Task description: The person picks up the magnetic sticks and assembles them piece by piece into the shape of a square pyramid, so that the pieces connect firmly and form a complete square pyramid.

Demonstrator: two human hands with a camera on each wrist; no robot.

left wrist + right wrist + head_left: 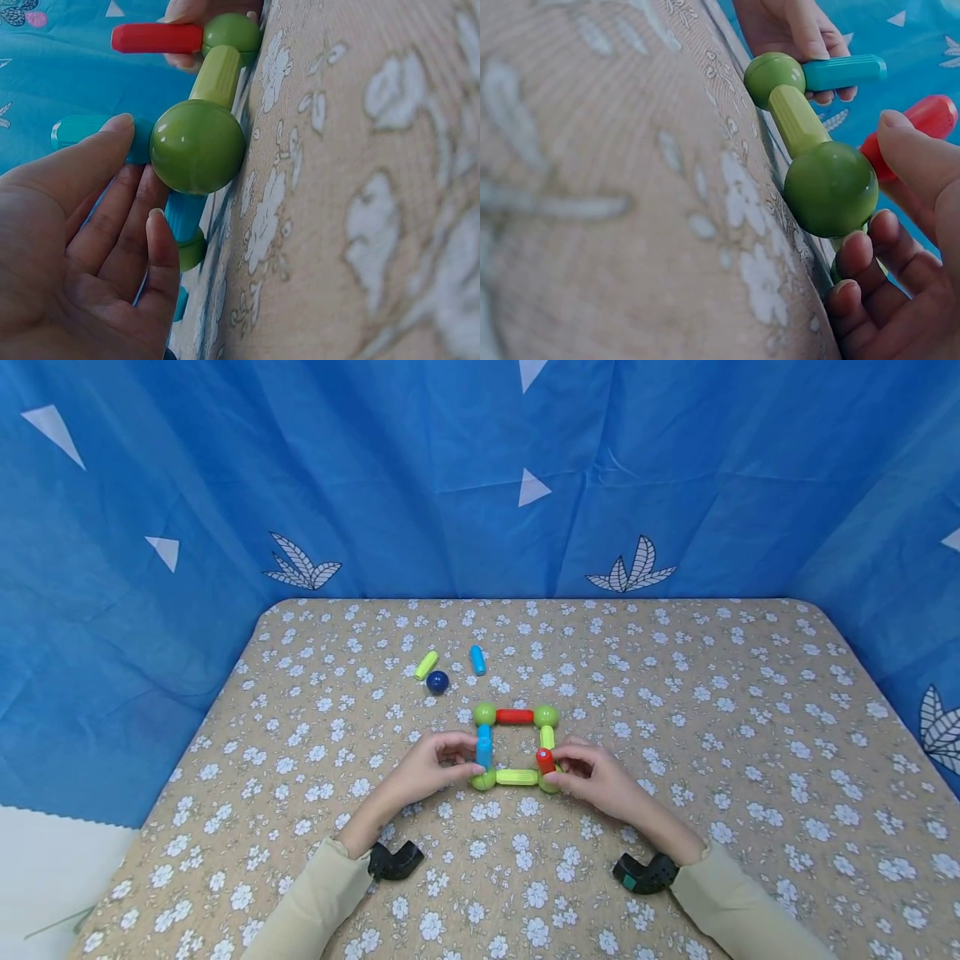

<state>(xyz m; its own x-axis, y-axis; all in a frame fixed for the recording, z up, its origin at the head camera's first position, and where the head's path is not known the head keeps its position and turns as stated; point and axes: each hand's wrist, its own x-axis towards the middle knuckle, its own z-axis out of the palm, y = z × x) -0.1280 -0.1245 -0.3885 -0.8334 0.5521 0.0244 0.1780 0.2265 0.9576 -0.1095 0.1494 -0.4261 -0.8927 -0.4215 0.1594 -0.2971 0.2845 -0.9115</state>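
Note:
Four-sided, a frame of magnetic rods and green balls lies on the table, with a red rod [514, 717] at its far side and a yellow-green rod [517, 777] at its near side. My left hand [435, 765] pinches an upright blue rod [75, 132], whose lower end meets the near-left green ball [198, 147]. At the near-right green ball [831, 189], my right hand [597, 779] pinches an upright red rod [934, 117] by thumb and fingers. Each rod's gripped part is partly hidden by the thumb.
Beyond the frame lie a loose yellow-green rod [426, 665], a dark blue ball [437, 682] and a loose blue rod [477, 660]. A flowered cloth [720, 718] covers the table. Blue curtains [450, 485] hang behind and at both sides.

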